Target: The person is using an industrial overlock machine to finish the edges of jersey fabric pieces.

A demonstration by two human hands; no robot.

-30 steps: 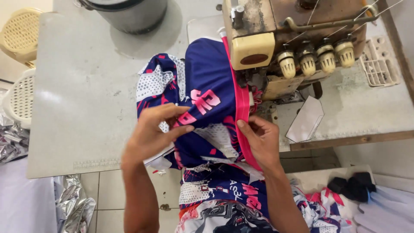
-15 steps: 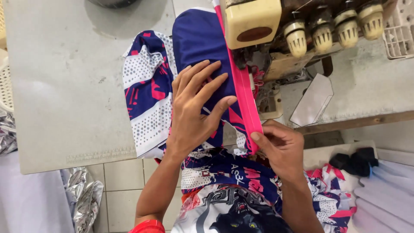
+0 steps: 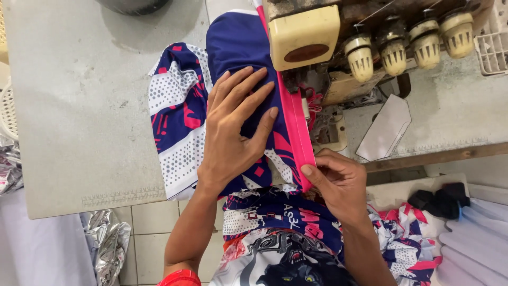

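A navy, white and pink printed garment (image 3: 180, 114) lies on the grey sewing table (image 3: 79, 106) and hangs down over its front edge. A pink band (image 3: 296, 127) runs along the garment's right edge into the cream overlock machine (image 3: 304, 34). My left hand (image 3: 235, 130) presses flat on the navy fabric just in front of the machine, fingers spread. My right hand (image 3: 338, 185) pinches the lower end of the pink band at the table's front edge.
Several thread tension knobs (image 3: 394, 53) line the machine's front. A white flap (image 3: 383, 130) lies on the table at the right. More printed fabric (image 3: 407, 243) and a dark cloth (image 3: 439, 198) lie below right. Silver foil (image 3: 106, 243) sits on the floor at the left.
The view has come closer to the machine. My left hand has flattened on the fabric and slid up toward the machine. My right hand keeps hold of the pink band.
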